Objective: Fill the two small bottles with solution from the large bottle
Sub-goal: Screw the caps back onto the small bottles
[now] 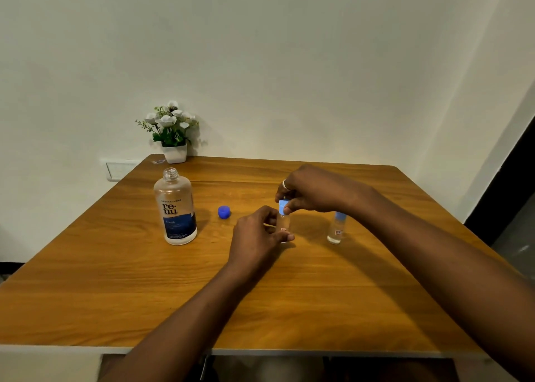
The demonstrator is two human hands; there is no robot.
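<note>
The large clear bottle [175, 208] with a dark blue label stands open, uncapped, on the left of the wooden table [115, 280]. Its blue cap [224, 211] lies on the table just to its right. My left hand [256, 237] grips the body of a small clear bottle [284, 224] standing at the table's middle. My right hand [311, 192] pinches that bottle's light blue cap [282, 207] from above. The second small bottle [335, 228], capped in light blue, stands upright to the right, partly behind my right forearm.
A white pot of white flowers [173, 134] sits at the table's back left corner against the wall. A wall socket [118, 169] is left of the table. The table's front edge runs below my forearms.
</note>
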